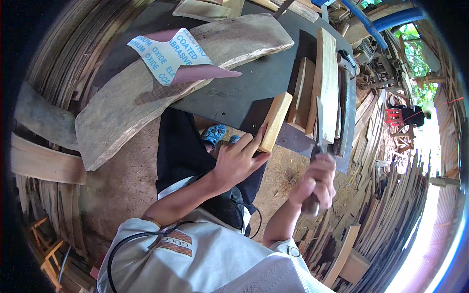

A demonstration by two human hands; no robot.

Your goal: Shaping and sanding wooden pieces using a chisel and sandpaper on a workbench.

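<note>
My left hand (236, 163) is closed on the near end of a small light wooden block (275, 122), thumb below and fingers along its side. The block is tilted and its far end lies over the dark tabletop (232, 100). My right hand (317, 183) is wrapped round the brown handle of a knife (320, 119), whose narrow blade points up and away from me. Behind the blade a pale wooden plank (323, 73) lies lengthwise on the table, with a shorter wooden piece (301, 93) at its left. The knife and the block are apart.
A long curved slab (127, 110) crosses the table's left side, a curled sheet of sandpaper (171, 54) on top. A hammer (347, 68) lies at the table's right edge. Stacked boards (68, 58) stand at left; piled strips (386, 215) lie at right. A person (413, 115) is far off.
</note>
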